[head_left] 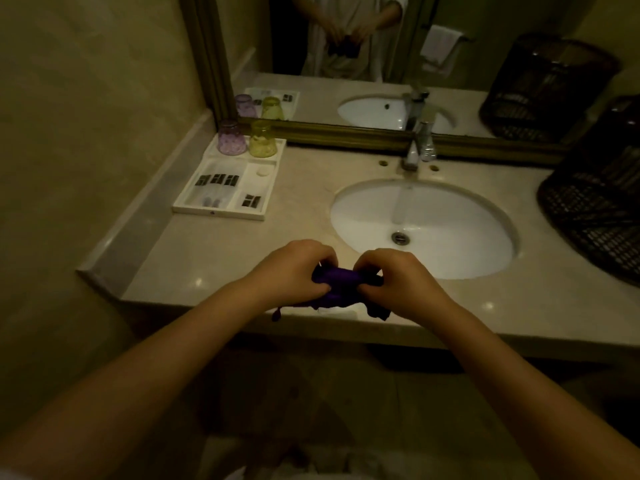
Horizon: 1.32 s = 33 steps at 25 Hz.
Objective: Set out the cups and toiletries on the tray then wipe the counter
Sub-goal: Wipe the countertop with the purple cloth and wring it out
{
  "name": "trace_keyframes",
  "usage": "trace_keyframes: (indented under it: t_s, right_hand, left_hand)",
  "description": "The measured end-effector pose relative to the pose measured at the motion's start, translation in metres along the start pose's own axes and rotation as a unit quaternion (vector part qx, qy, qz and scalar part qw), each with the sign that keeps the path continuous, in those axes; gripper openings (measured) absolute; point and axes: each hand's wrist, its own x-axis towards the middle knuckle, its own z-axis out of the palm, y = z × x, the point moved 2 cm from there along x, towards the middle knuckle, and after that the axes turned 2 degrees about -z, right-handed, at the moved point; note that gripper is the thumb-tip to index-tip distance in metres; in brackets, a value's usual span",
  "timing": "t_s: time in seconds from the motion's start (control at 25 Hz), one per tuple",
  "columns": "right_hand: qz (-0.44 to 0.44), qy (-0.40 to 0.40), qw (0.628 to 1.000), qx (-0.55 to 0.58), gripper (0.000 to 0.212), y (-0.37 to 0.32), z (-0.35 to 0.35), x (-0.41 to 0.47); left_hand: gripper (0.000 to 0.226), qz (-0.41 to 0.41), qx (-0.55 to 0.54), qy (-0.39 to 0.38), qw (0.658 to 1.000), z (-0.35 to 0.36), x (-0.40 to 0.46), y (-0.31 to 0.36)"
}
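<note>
A purple cloth (341, 283) is bunched between both hands over the counter's front edge, beside the sink. My left hand (294, 270) grips its left end and my right hand (403, 280) grips its right end. A white tray (221, 210) sits at the counter's back left. On its rear section stand a purple cup (231, 138) and a yellow cup (263, 139), both upside down. Dark toiletry packets (217, 180) and a small white round item (263, 173) lie in its compartments.
Water runs from the chrome faucet (420, 147) into the white oval sink (450, 237). A dark wicker basket (595, 209) stands on the beige counter (194, 258) at the right. A framed mirror (346, 46) backs the counter; a wall closes the left side.
</note>
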Motion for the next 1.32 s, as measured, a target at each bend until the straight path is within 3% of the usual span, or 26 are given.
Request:
trace_keyframes:
  t_s: [0.52,0.68,0.76,0.92,1.32]
  right_hand:
    - [0.089,0.102,0.991,-0.024,0.014,0.151,-0.138,-0.130]
    - [0.087,0.097,0.991,-0.009,0.016,0.179,-0.161,-0.143]
    - [0.119,0.135,0.984,0.003,0.016,0.227,-0.200,-0.168]
    - [0.145,0.137,0.980,0.012,0.016,0.260,-0.212,-0.169]
    - [0.275,0.134,0.952,-0.018,0.011,0.368,-0.256,-0.133]
  left_hand:
    - [0.024,0.125,0.033,-0.039,0.991,0.070,0.094,0.207]
    - [0.024,0.129,0.016,-0.032,0.991,0.080,0.117,0.235]
    - [0.024,0.151,0.016,-0.044,0.987,0.101,0.158,0.289]
    - [0.022,0.154,-0.011,-0.044,0.987,0.113,0.190,0.305]
    - [0.019,0.225,0.058,-0.149,0.961,0.163,0.334,0.354]
